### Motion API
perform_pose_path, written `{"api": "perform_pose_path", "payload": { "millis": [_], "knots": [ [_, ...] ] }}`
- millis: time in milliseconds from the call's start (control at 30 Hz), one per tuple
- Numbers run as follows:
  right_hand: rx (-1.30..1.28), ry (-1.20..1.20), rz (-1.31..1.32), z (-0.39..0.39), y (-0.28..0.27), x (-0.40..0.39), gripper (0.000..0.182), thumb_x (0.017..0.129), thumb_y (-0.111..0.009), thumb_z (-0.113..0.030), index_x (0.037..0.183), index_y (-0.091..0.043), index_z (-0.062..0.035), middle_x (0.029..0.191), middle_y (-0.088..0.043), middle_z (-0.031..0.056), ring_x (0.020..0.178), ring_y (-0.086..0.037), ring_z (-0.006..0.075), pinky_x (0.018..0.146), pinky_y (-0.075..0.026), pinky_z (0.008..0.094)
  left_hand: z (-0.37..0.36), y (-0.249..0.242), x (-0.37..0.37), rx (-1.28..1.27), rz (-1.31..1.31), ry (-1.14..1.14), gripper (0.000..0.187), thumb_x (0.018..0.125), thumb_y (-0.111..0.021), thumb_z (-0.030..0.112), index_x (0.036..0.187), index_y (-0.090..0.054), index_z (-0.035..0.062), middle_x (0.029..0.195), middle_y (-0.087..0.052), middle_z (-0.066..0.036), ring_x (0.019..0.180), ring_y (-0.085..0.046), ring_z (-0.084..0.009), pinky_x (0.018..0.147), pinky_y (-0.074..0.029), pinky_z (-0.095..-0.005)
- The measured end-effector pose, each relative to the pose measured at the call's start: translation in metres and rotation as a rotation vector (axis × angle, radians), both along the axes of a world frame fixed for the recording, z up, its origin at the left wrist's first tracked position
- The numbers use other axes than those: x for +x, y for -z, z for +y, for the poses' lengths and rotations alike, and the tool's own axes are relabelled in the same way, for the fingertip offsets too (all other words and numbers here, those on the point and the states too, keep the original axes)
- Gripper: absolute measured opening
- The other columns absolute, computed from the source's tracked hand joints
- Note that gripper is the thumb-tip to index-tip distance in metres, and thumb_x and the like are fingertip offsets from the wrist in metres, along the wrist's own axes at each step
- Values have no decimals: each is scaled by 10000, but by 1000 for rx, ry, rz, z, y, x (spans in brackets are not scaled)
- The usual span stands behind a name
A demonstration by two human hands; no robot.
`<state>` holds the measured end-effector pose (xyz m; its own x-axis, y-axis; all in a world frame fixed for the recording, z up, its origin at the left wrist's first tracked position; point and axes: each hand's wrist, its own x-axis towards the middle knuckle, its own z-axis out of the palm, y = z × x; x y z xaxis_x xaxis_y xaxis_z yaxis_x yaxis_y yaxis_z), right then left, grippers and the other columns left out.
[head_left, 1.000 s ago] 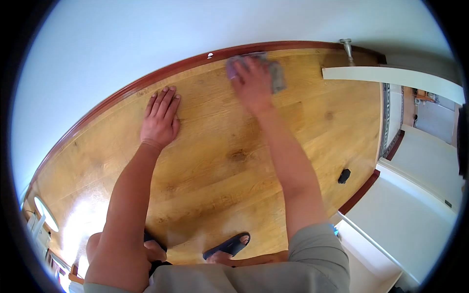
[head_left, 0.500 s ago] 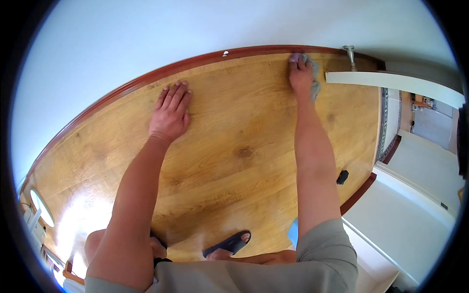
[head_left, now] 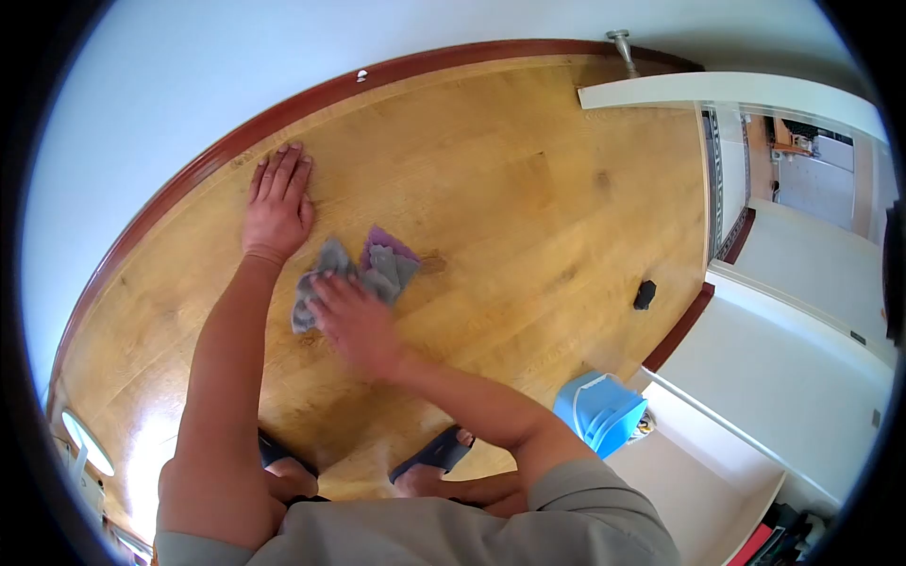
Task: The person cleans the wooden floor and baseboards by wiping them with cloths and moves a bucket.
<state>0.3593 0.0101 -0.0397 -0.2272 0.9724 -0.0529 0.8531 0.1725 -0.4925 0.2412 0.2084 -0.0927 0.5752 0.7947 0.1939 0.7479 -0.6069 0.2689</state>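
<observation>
My left hand (head_left: 276,200) lies flat on the wooden floor (head_left: 510,179), its fingers stretched toward the dark red baseboard, with nothing under it that I can see. A crumpled grey and purple cleaning cloth (head_left: 385,268) is on the floor to the right of it. My right hand (head_left: 351,316) presses down on this cloth, fingers bent over its grey part. The cloth's purple corner sticks out beyond the fingers, and its underside is hidden.
The baseboard (head_left: 415,64) curves along the white wall. At right are a white door's edge (head_left: 727,90), a metal doorstop (head_left: 623,55) and a small black object (head_left: 645,294). A blue bucket (head_left: 595,410) stands by an open white drawer (head_left: 698,472). My feet wear dark slippers (head_left: 429,457).
My right hand has swept the cloth from beside the far baseboard back toward me and left, near my left hand. The view has shifted right, bringing the blue bucket into fuller sight.
</observation>
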Motion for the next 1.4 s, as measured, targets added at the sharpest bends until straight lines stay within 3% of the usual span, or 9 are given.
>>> {"api": "perform_pose_path", "payload": {
  "millis": [133, 167, 300, 400, 533, 767, 1067, 1233, 1400],
  "knots": [
    [9, 172, -166, 55, -4, 104, 276, 874, -631, -240, 1087, -671, -69, 1243, -594, 150, 1157, -568, 336, 945, -500, 476, -2, -2, 1, 24, 26, -4, 527, 891, -531, 156, 1411, -522, 72, 1568, -416, -89, 1465, -373, -266, 1245, -259, -464],
    [170, 203, -153, 61, -3, 135, 254, 861, -628, -221, 1053, -665, -60, 1141, -600, 160, 1077, -579, 353, 920, -500, 487, -3, -5, 0, 18, 29, -6, 523, 893, -531, 156, 1410, -524, 76, 1563, -421, -87, 1462, -375, -266, 1246, -259, -463],
    [257, 481, -398, 80, 25, 261, 290, 948, -587, -208, 1157, -669, -25, 1285, -612, 221, 1189, -576, 397, 1009, -469, 504, -1, -6, 4, 19, 22, -10, 508, 896, -537, 162, 1399, -535, 92, 1547, -436, -82, 1456, -381, -263, 1244, -267, -461],
    [368, 582, -456, 93, 44, 347, 317, 950, -602, -226, 1160, -684, -3, 1199, -646, 270, 1112, -591, 438, 983, -464, 518, -2, -4, 0, 16, 20, -12, 503, 895, -542, 174, 1392, -543, 100, 1540, -441, -81, 1457, -378, -258, 1239, -276, -462],
    [330, 631, -436, 97, 38, 311, 350, 952, -611, -288, 1167, -672, -18, 1245, -623, 225, 1154, -564, 425, 970, -462, 520, -1, -10, 2, -14, 10, -16, 499, 896, -547, 161, 1390, -549, 93, 1534, -450, -96, 1450, -388, -273, 1234, -288, -465],
    [255, 440, -324, 57, 30, 141, 378, 952, -600, -332, 1225, -620, -71, 1326, -548, 158, 1253, -481, 404, 1034, -379, 573, -3, -6, 2, 16, -1, -14, 492, 913, -548, 194, 1394, -548, 93, 1524, -459, -97, 1446, -392, -277, 1240, -282, -458],
    [18, 217, -251, 36, 11, -24, 477, 945, -604, -356, 1334, -595, -80, 1416, -523, 128, 1350, -440, 346, 1115, -331, 592, 6, -1, -7, -47, 138, 111, 628, 985, -531, 328, 1538, -364, 81, 1625, -278, -142, 1532, -217, -304, 1272, -155, -476],
    [109, 199, -351, 33, 32, 57, 443, 969, -581, -357, 1315, -639, -85, 1519, -499, 126, 1383, -466, 332, 1144, -356, 523, 18, -29, -15, -235, 307, 263, 894, 941, -633, 495, 1603, -212, 67, 1681, -120, -170, 1568, -80, -317, 1277, -124, -487],
    [146, 361, -425, 57, 24, 136, 425, 960, -605, -329, 1266, -646, -37, 1403, -563, 180, 1285, -519, 375, 1074, -424, 517, 21, -56, 0, -390, 470, 247, 1072, 826, -752, 543, 1607, -197, 61, 1687, -99, -173, 1570, -66, -325, 1274, -143, -488]
  ]
}}
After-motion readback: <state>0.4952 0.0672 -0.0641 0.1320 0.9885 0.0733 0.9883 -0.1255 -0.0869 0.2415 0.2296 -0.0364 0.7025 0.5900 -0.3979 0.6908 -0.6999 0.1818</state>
